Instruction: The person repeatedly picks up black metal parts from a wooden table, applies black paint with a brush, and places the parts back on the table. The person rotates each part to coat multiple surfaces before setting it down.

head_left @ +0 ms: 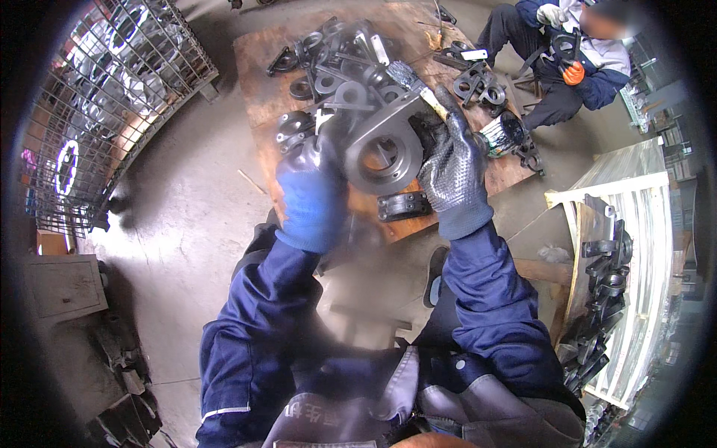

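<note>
A dark grey metal bracket with a large round bore is held up in front of me, above the work table. My left hand, in a blue glove with a dark coated palm, is closed on its left side. My right hand, in a matching glove, is closed round a paintbrush, whose dark bristles point up and left. The right-hand fingers also lie close to the bracket's right edge; whether they press on it I cannot tell. Below the bracket, a black ring-shaped part lies near the table's front edge.
Many dark metal parts are heaped on the wooden table. A smeared paint can stands at its right side. A wire cage is at far left, a rack of parts at right. Another person sits at far right holding a part.
</note>
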